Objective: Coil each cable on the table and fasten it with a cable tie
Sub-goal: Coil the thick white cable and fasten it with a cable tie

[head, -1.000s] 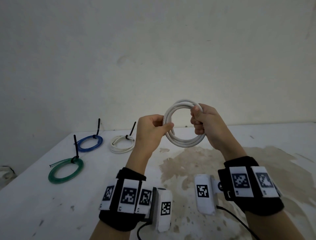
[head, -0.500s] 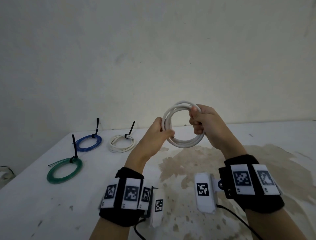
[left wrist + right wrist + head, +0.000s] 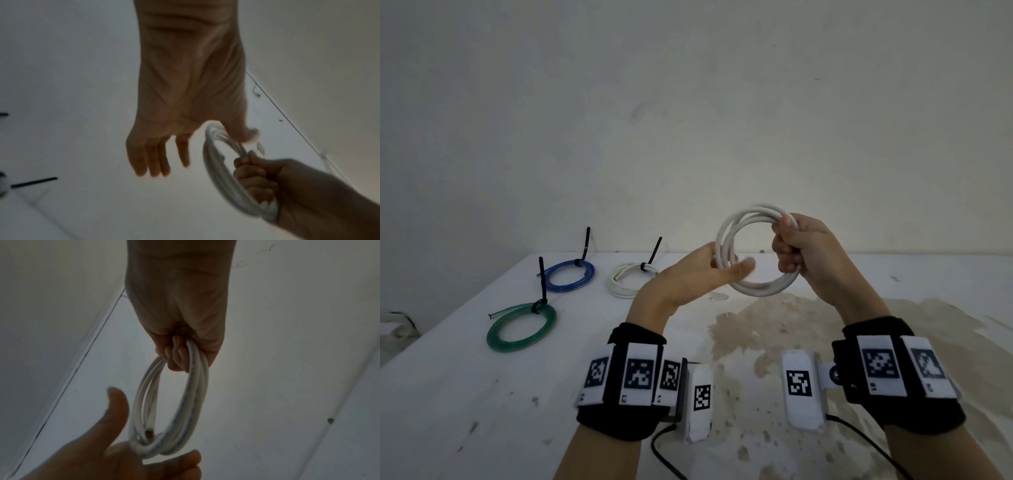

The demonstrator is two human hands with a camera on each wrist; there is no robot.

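A white cable coil (image 3: 763,291) is held upright in the air above the table (image 3: 465,394). My right hand (image 3: 801,246) grips its right side in a fist, seen up close in the right wrist view with the fingers curled round the strands (image 3: 193,394). My left hand (image 3: 722,270) is at the coil's left side with fingers straight and thumb spread. The left wrist view shows those straight fingers (image 3: 160,162) beside the coil (image 3: 218,175), with the thumb touching it. No cable tie is visible on this coil.
Three tied coils lie at the table's far left: green (image 3: 522,327), blue (image 3: 568,275) and white (image 3: 631,279), each with a black tie sticking up. A brown stain (image 3: 774,329) covers the table's middle. A pale wall stands behind.
My left hand has let go its pinch on the coil's left side and opened its fingers. My right hand keeps its grip, with the coil almost still.
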